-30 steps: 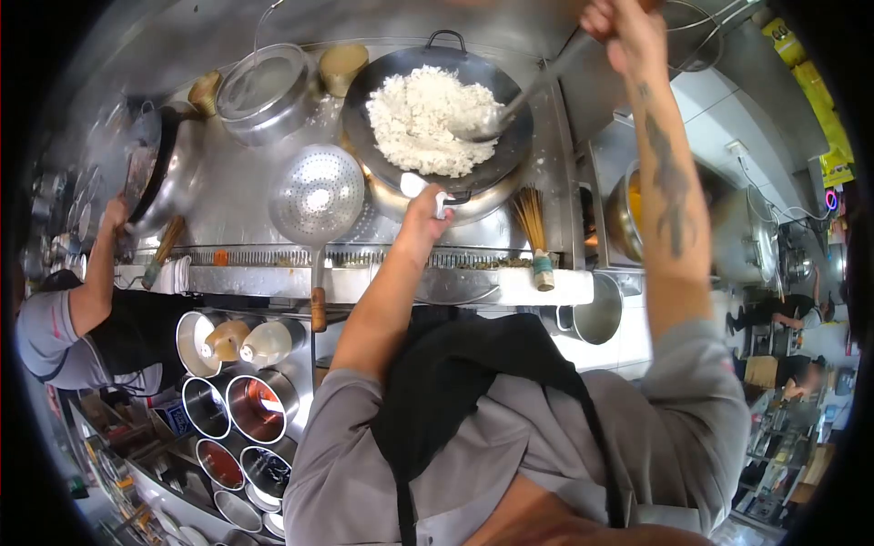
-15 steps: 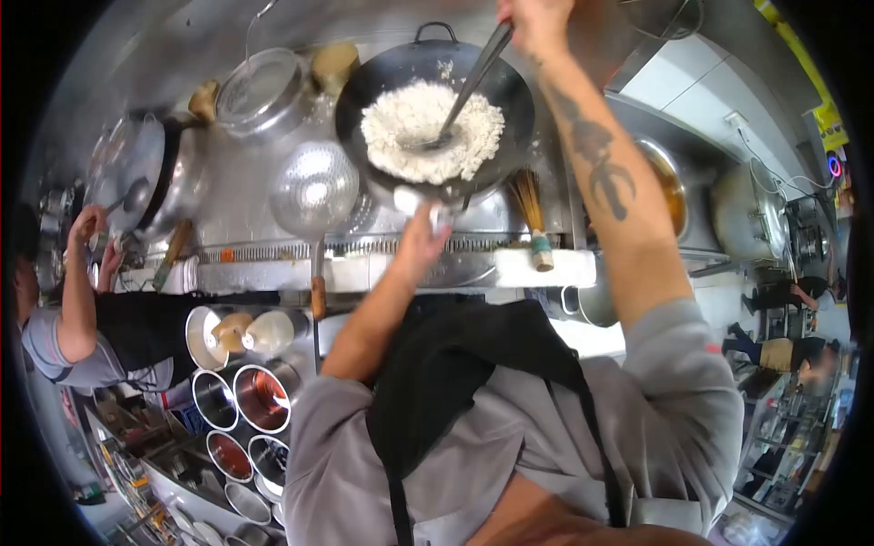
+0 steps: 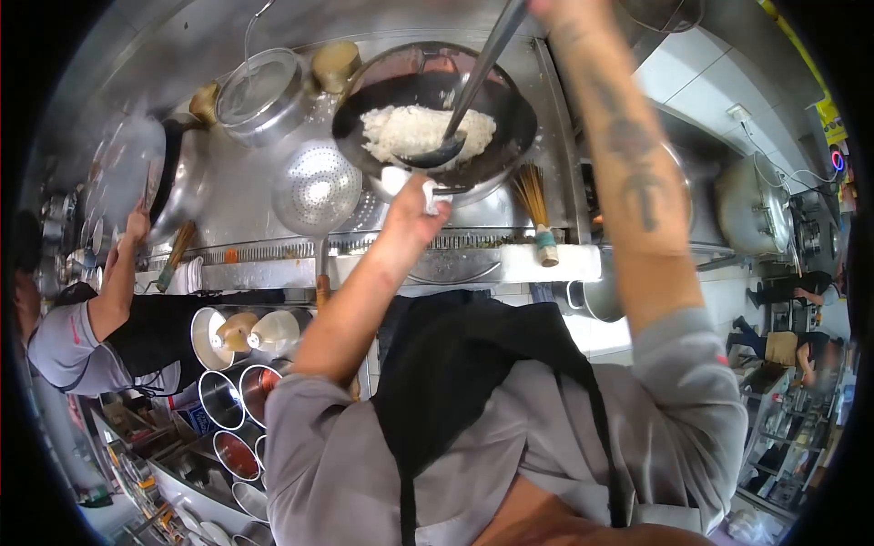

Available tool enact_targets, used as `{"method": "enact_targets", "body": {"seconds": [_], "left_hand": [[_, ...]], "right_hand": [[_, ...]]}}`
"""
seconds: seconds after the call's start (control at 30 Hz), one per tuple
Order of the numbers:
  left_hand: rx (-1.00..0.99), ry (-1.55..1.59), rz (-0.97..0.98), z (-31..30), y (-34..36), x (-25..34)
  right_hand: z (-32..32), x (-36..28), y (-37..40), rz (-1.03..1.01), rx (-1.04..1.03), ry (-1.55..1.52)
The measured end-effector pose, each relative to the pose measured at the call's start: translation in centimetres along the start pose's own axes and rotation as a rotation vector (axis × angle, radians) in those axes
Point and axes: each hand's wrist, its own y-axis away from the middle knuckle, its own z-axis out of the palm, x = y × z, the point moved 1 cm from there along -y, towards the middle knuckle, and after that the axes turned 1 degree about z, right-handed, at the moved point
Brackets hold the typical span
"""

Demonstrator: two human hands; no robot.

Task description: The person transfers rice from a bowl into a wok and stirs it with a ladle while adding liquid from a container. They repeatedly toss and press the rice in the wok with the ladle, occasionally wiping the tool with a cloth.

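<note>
A dark wok (image 3: 364,96) is tilted over the stove, its far rim raised. White, rice-like food (image 3: 401,126) lies heaped in it. My left hand (image 3: 417,217) is closed around the wok's near handle through a white cloth (image 3: 395,179). At the top edge, blurred and partly cut off, my right hand (image 3: 552,11) grips the long handle of a ladle (image 3: 487,62). The ladle's bowl sits in the wok, against the near side of the food.
A perforated strainer (image 3: 317,187) rests left of the wok, near a lidded pot (image 3: 261,96). To the right stands a bamboo brush (image 3: 537,214). Several metal containers (image 3: 221,400) line the lower left. A co-worker (image 3: 109,332) works at another wok on the left.
The wok has tipped, its far side rising, and the food has bunched into a narrower heap. The ladle's bowl has shifted toward the near rim. The co-worker's arms have moved right.
</note>
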Motion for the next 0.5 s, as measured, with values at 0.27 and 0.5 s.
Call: {"method": "enact_targets", "body": {"seconds": [0.27, 0.5], "left_hand": [[0.069, -0.115, 0.039, -7.7, -0.4, -4.8], [0.051, -0.170, 0.078, -6.7, -12.3, 1.1]], "right_hand": [[-0.4, -6.9, 3.1, -0.244, 0.040, -0.237], [-0.1, -14.3, 2.6, -0.670, -0.256, -0.258]]}}
